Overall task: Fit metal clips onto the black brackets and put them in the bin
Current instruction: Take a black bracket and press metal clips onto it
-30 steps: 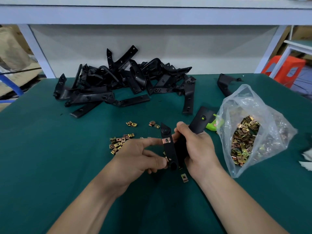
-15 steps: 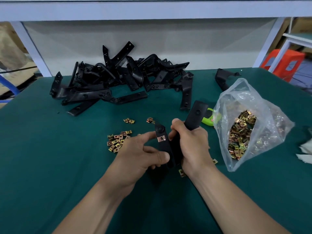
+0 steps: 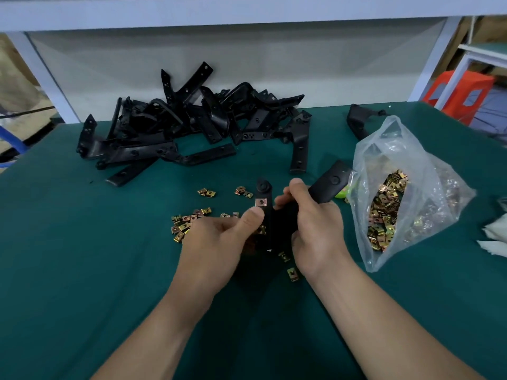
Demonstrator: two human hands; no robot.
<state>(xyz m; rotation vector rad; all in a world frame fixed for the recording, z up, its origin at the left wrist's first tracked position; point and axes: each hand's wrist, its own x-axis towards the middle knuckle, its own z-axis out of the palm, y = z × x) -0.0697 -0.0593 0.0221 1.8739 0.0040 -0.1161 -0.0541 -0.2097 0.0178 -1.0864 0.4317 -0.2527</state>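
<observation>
Our right hand (image 3: 315, 229) curls its fingers round the black bracket (image 3: 332, 182); our left hand (image 3: 219, 242) pinches its narrow arm, thumb just below the metal clip (image 3: 261, 202).

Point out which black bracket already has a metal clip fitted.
The bracket held by left hand and right hand: a clip sits on its arm. Piled brackets show none.

Worktop (image 3: 82, 270): covered with a dark green mat. Clear plastic bag (image 3: 428, 171): lies slumped near the right edge. Lime-green item (image 3: 343, 192): just beside the bag's left side, mostly hidden, possibly plastic. White crumpled material (image 3: 493, 242): at the right edge. Orange stool (image 3: 455, 89): beyond the far right corner.
</observation>
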